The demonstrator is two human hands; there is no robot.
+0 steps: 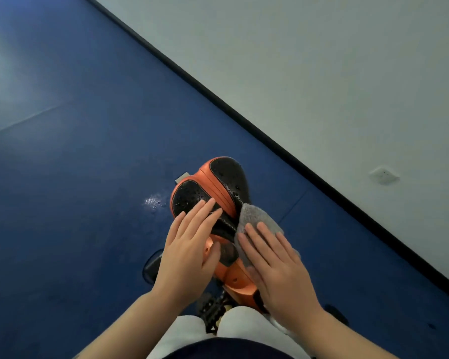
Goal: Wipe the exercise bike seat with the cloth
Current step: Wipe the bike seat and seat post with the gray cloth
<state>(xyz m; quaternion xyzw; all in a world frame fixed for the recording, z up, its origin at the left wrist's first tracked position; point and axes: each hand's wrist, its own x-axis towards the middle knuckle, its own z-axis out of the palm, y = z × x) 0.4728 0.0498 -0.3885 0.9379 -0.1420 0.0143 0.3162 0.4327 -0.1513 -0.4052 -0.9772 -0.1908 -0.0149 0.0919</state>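
grey cloth (254, 218) is being pressed flat on the seat (213, 193) by the open right hand (275, 270), while the flat, empty left hand (189, 244) is steadying it.

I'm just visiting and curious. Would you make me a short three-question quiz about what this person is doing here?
1. True or false: the right hand presses the cloth flat.
2. Which hand rests bare on the seat?
3. The floor is: A red, B blue, C green?

Key: 1 true. 2 the left hand. 3 B.
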